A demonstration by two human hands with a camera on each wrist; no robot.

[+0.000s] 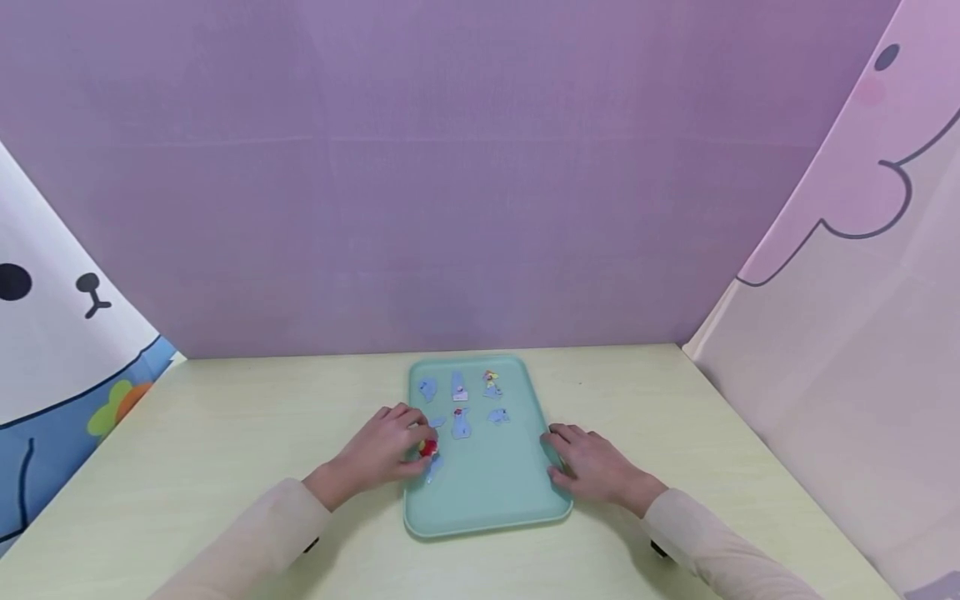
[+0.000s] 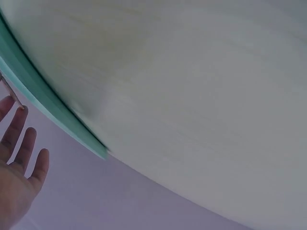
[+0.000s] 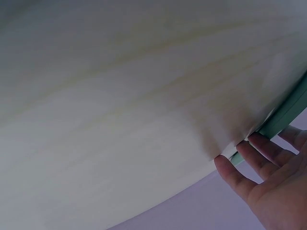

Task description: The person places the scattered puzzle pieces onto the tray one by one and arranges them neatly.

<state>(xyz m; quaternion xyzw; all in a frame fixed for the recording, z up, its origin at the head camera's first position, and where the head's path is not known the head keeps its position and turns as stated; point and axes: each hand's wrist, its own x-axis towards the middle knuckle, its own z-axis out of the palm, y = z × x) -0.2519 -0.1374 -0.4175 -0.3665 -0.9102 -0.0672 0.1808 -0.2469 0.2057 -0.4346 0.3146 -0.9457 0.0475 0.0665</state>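
Observation:
A light green tray (image 1: 487, 508) lies on the table, bearing several small flat blue cut-out pieces. Over its left side, my left hand (image 1: 382, 450) pinches a thin flat piece with red and blue on it (image 1: 428, 448) between thumb and fingers. The left wrist view catches the edge of that thin piece (image 2: 12, 92) at the fingertips. At the tray's right rim my right hand (image 1: 596, 467) rests with fingers spread; in the right wrist view its fingertips (image 3: 223, 163) touch the table beside the rim. What the pinched piece depicts is too small to tell.
Among the pieces on the tray are one with a red top (image 1: 461, 423), a yellow-and-blue one (image 1: 491, 383) and a small blue one (image 1: 498, 416). The pale table (image 1: 262, 417) ends at a purple backdrop (image 1: 480, 208), with printed cloths at both sides.

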